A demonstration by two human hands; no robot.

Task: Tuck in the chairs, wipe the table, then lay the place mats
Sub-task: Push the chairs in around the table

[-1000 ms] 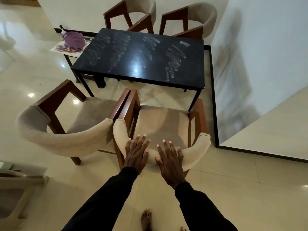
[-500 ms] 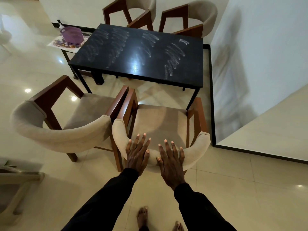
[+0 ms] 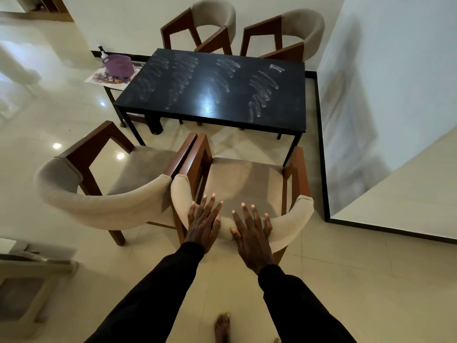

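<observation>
A bare foot is the nearest thing on my feed, planted on glossy cream floor tiles that mirror the ceiling lights, with two black sleeves reaching forward above it. My left hand and right hand lie flat side by side on the curved padded backrest of the near chair, fingers straight and spread apart, curled round nothing. That chair faces the table. Its seat is still out on the floor, short of the table's near edge, and its right arm is just beside the near right table leg. The second chair stands close against its left arm, angled, also outside the near edge; I can't tell whether the arms touch. The table top is black and shiny, crossed by rows of pale streaks, with glare near its middle. Off the far left corner a side table carries a flowered mat with a purple basket on it and a small bottle behind. The far left chair and far right chair meet the far edge, backed by a white wall. Another wall with black skirting runs along the table's right edge.
</observation>
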